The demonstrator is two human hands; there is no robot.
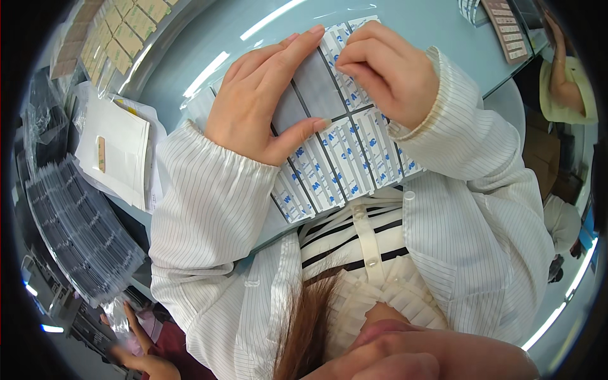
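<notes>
My left hand (256,95) lies flat with its fingers stretched over a gridded panel (316,79) on the table, its thumb apart from the others. Dark lines split the panel into rectangular cells. Several cells carry white adhesive-backed strips (345,161) with blue print, while a cell beside my left fingers shows plain grey. Over the far right cell, my right hand (392,76) has its fingers curled and thumb pressed to the forefinger. Whatever sits in that pinch is too small or hidden to make out.
To the left lie white papers (114,145) with a small tan strip (101,154) on top, and stacked clear plastic trays (85,231). Tan pieces (130,38) fill a sheet at the far left. A brown board (505,28) rests far right. Other people sit at right and lower left.
</notes>
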